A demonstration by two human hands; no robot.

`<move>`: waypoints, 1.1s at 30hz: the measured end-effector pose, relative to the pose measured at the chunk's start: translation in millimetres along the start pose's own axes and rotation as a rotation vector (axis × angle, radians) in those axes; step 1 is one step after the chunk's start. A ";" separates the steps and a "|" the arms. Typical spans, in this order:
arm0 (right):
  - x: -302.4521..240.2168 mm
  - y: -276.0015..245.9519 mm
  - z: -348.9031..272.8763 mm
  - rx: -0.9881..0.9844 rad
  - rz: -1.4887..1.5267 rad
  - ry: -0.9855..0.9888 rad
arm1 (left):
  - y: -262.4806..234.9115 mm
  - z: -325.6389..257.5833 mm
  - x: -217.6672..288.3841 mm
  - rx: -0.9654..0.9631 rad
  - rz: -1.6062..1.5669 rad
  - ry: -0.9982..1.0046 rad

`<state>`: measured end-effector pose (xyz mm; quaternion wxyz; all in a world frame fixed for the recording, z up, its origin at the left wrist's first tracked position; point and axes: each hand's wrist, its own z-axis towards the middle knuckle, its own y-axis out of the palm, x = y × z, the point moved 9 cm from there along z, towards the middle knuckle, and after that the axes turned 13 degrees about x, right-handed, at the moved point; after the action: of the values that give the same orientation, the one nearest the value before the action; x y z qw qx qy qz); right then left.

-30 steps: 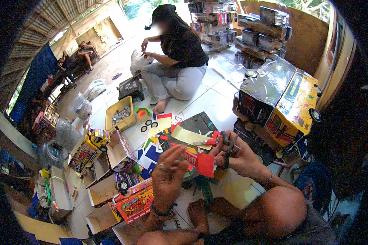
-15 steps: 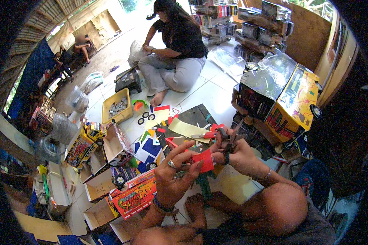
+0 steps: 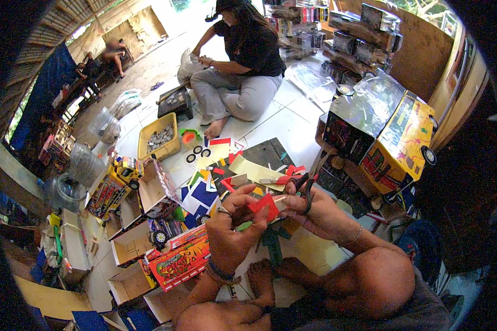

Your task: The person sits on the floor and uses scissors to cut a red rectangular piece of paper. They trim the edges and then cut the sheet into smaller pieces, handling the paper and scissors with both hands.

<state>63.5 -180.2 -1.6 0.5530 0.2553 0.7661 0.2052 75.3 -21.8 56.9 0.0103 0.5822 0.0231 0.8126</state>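
My left hand (image 3: 234,223) pinches a small red piece of sheet (image 3: 266,207) between thumb and fingers. The piece is tilted, with a pale bit at its right edge. At that pale edge the fingertips of my right hand (image 3: 323,218) are pressed together. A pair of dark-handled scissors (image 3: 308,197) hangs on my right fingers, its handle loops around them. Below the hands lies a dark board (image 3: 262,154) with cream strips (image 3: 254,170) and red scraps on it. Whether the pale bit is backing paper, I cannot tell.
Toy trucks (image 3: 179,262) and open boxes crowd the left. A yellow tub (image 3: 142,146) of grey pieces stands farther off, near small black wheels (image 3: 197,154). A co-worker (image 3: 243,60) sits on the tiles ahead. At right stands a large yellow toy truck (image 3: 397,146).
My right fingertips have come to the red piece's edge, and the scissors have turned in that hand. The red piece has shifted left and tilted; my left fingers have curled in closer.
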 end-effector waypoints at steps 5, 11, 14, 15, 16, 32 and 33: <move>-3.4 -0.5 1.5 -0.009 -0.238 -0.084 | -9.0 0.9 -7.0 0.045 -0.029 -0.055; -15.9 1.1 -0.7 -0.013 -0.286 -0.173 | -1.7 -1.5 -20.8 -0.032 0.035 -0.123; -19.5 5.3 -4.9 -0.060 -0.301 -0.210 | -1.4 -1.9 -22.8 -0.023 0.087 -0.134; -21.9 10.0 -7.3 -0.113 -0.270 -0.236 | -1.8 -1.8 -22.8 -0.020 0.124 -0.133; -23.1 7.4 -5.9 -0.069 -0.365 -0.268 | -2.0 -1.9 -22.9 -0.018 0.161 -0.132; -19.3 -0.6 0.7 0.015 -0.312 -0.229 | 7.8 -7.3 -38.6 -0.088 -0.036 -0.307; -19.7 -0.7 1.1 0.015 -0.249 -0.226 | 10.7 -8.9 -36.3 -0.101 -0.053 -0.295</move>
<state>69.5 -192.9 12.3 0.6551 0.1838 0.7261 0.0995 78.7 -34.3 20.2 0.0646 0.6934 -0.0043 0.7177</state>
